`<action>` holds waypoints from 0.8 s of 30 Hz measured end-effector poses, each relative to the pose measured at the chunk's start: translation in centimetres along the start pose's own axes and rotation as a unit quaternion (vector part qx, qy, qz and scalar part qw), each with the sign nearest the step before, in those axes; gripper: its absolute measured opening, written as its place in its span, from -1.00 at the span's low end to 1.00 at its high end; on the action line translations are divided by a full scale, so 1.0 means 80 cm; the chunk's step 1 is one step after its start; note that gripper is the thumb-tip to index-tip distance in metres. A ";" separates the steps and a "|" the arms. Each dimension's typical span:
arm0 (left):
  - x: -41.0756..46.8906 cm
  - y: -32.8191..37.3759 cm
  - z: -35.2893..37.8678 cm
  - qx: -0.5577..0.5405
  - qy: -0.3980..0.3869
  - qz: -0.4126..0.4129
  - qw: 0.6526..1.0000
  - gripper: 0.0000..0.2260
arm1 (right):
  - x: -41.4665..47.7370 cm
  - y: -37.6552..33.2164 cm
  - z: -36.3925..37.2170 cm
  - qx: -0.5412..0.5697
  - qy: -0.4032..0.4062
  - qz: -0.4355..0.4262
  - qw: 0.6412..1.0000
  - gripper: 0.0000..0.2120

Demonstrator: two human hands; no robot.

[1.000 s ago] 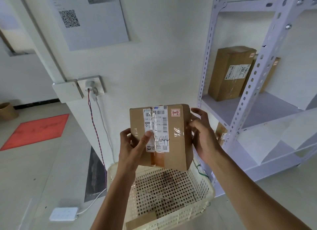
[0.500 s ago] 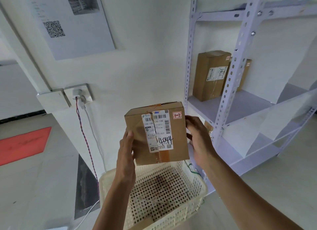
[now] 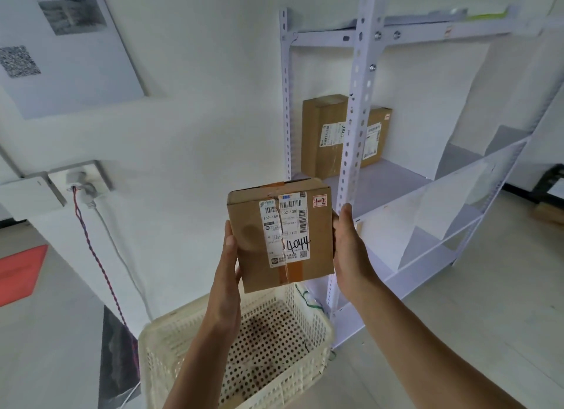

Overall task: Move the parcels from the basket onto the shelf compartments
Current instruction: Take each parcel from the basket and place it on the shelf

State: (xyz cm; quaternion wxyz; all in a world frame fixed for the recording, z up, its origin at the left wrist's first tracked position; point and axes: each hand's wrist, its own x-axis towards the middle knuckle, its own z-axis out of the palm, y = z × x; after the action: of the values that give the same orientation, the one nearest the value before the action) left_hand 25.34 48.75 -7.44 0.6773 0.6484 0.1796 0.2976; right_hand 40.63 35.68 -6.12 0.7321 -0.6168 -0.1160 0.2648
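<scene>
3 parcels are in sight, with 1 basket, 1 shelf and 2 grips. The parcel [image 3: 280, 241], a small brown carton, is held upright in the air above the basket's far edge, in front of the shelf's lower left corner and touching neither. The left grip [image 3: 227, 265] clasps its left side, thumb along the front edge and fingers out of sight behind. The right grip [image 3: 349, 247] clasps its right side in the same way. The face turned to the camera bears a white label with "4044" handwritten on it and a red sticker reading "1-2".

The basket [image 3: 158, 366] is cream perforated plastic and stands on the floor against the shelf's foot. Its holed bottom shows a dark stain, and the 2 forearms hide part of the inside.

The shelf [image 3: 384, 179] is white metal with slanted dividers [image 3: 451, 207]. On its middle board, at the left end, stand the tall parcel [image 3: 323, 134] and, just beside it to the right, the lower parcel [image 3: 377, 137]. The front post [image 3: 357, 134] crosses both and hides where they meet.

On the left wall are a poster [image 3: 67, 54], a socket [image 3: 79, 179] with a twisted red cable [image 3: 97, 256] hanging down, and a dark panel [image 3: 117, 356] leaning below. A red mat [image 3: 18, 274] lies on the floor.
</scene>
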 end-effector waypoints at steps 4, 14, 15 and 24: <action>-0.004 -0.001 0.050 0.001 -0.007 0.009 1.000 -0.43 | 0.003 -0.010 -0.050 -0.007 0.004 0.000 1.000 -0.42; -0.020 -0.009 0.215 0.025 -0.026 0.014 0.999 -0.41 | 0.013 -0.054 -0.215 -0.002 0.024 0.026 0.999 -0.43; -0.020 -0.010 0.234 0.025 -0.029 0.014 0.999 -0.40 | 0.013 -0.060 -0.232 -0.005 0.026 0.025 0.999 -0.43; -0.014 -0.015 0.388 0.045 -0.077 0.026 0.996 -0.39 | 0.016 -0.104 -0.378 0.009 0.064 0.010 0.998 -0.27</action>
State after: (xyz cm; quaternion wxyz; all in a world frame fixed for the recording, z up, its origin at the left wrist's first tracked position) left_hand 44.28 24.11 -5.86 0.6514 0.7035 0.1228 0.2563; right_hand 58.75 10.05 -4.72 0.7410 -0.6270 -0.0603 0.2326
